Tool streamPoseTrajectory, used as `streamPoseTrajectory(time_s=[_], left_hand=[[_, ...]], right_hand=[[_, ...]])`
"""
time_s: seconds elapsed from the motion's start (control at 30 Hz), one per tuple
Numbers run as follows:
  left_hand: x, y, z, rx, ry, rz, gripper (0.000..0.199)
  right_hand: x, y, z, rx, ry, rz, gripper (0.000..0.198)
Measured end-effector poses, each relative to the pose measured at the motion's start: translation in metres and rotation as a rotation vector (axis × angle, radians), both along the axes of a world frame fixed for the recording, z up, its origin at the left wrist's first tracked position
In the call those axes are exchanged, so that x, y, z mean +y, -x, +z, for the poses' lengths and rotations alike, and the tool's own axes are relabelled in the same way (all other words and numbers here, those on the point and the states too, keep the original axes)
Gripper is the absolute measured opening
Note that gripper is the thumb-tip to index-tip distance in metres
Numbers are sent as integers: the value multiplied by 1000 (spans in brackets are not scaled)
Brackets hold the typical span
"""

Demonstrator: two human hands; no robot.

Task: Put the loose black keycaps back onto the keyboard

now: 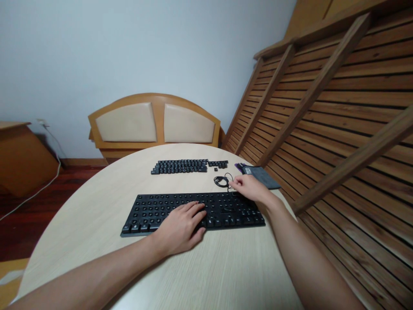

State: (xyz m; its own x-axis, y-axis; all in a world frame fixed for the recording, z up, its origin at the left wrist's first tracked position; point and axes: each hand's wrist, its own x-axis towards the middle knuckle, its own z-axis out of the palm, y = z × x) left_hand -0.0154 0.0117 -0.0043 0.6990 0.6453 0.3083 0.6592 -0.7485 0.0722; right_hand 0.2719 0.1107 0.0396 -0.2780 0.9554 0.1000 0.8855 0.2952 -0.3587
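A black keyboard lies across the table, with many of its key positions bare of caps. My left hand rests flat on its lower middle, fingers stretched over the keys and the thumb at the front edge. Above the keyboard's far right corner is my right hand, its fingers curled together in a pinch. Whatever those fingers may hold is too small or hidden to make out. Beside the fingertips lies a coiled black cable. Loose black keycaps stand in rows behind the keyboard, and a single keycap sits apart from them.
A dark grey cloth pouch with purple-and-black items at its opening lies at the table's right edge. The round pale table meets a wooden headboard at the back. Wooden slats lean close along the right side.
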Motion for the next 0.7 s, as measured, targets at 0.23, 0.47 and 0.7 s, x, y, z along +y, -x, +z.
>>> streamPoseTrajectory(time_s=[0.23,0.47,0.7], left_hand=[[-1,-1,0,-13,5,0,41],[-1,0,0,-28,6,-9,41],[-1,-1,0,-25,15,-8,40]], right_hand=[[45,38,-11,-252,-269,-20,27],[87,56,-16,-357,-172,-19,37],[97,66,-24,-388,-101,-72,39]])
